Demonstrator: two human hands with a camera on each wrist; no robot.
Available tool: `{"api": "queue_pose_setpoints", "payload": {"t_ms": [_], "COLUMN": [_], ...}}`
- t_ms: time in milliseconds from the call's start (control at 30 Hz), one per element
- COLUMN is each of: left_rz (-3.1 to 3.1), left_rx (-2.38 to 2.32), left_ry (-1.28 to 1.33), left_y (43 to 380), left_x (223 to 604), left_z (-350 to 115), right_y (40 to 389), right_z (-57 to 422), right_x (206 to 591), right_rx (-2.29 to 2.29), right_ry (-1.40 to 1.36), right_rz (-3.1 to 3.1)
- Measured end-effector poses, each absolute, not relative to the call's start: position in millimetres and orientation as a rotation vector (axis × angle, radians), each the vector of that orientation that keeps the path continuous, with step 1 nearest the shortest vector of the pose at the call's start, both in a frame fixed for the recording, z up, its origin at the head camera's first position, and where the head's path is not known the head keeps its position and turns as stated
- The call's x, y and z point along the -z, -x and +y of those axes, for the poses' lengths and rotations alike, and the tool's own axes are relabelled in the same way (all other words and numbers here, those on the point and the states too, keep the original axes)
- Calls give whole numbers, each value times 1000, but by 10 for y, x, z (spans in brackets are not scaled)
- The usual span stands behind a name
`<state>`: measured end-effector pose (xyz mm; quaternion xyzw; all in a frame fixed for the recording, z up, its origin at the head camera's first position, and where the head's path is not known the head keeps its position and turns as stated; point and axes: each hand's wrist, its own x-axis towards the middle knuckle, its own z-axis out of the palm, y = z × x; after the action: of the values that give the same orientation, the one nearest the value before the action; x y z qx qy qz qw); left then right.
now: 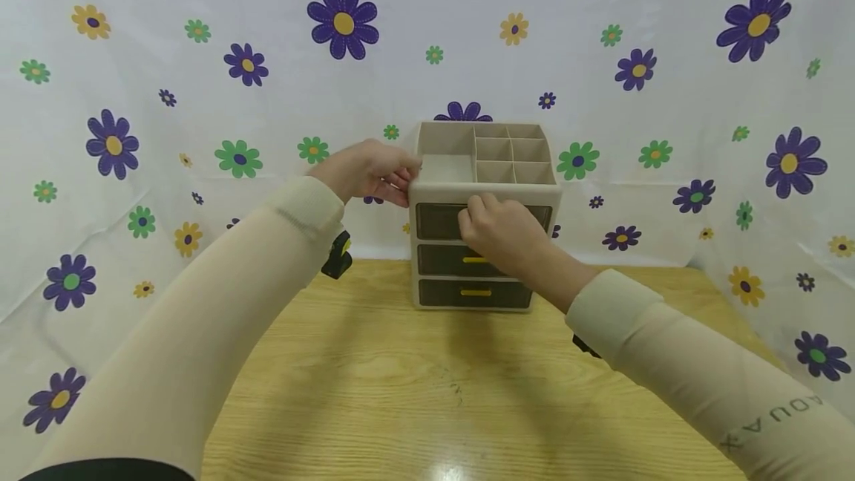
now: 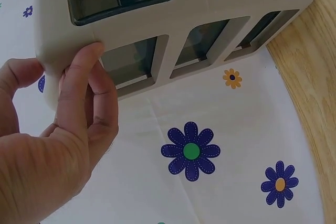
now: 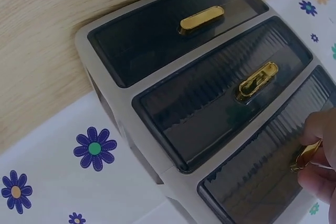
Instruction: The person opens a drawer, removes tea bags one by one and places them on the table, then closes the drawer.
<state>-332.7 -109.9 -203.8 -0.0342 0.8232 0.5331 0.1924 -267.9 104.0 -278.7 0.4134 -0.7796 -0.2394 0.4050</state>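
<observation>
A beige drawer organizer (image 1: 484, 189) stands upright on the table, with three dark see-through drawers and gold handles. My left hand (image 1: 377, 171) grips its upper left edge, thumb on top and fingers against the side wall, as the left wrist view shows. In front of the top drawer (image 3: 262, 177) is my right hand (image 1: 504, 232), its fingers pinching that drawer's gold handle (image 3: 307, 156). The middle drawer (image 3: 220, 93) and bottom drawer (image 3: 178, 32) sit flush in the frame.
The organizer's top has one wide compartment (image 1: 446, 167) at left and several small compartments (image 1: 494, 148) at right. A wooden table (image 1: 401, 377) extends in front. Behind and at the sides hangs a white flower-printed cloth (image 1: 414, 87).
</observation>
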Motion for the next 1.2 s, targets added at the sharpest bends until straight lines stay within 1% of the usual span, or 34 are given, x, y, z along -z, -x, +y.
{"api": "queue_pose_setpoints", "payload": {"t_ms": [433,1200], "left_rz": [2314,2322], "left_rx": [-1508,-1518], "left_ry": [102,103], "left_y": [3295,3288], "left_x": [1989,2001], "left_z": [-1107,-1081], "right_y": [2538,2084], "right_z": [1118,1207], "right_x": [2700,2637], "right_rx": [574,600], "right_ry": [-1142,-1274], "right_rz": [-1940,-1884]}}
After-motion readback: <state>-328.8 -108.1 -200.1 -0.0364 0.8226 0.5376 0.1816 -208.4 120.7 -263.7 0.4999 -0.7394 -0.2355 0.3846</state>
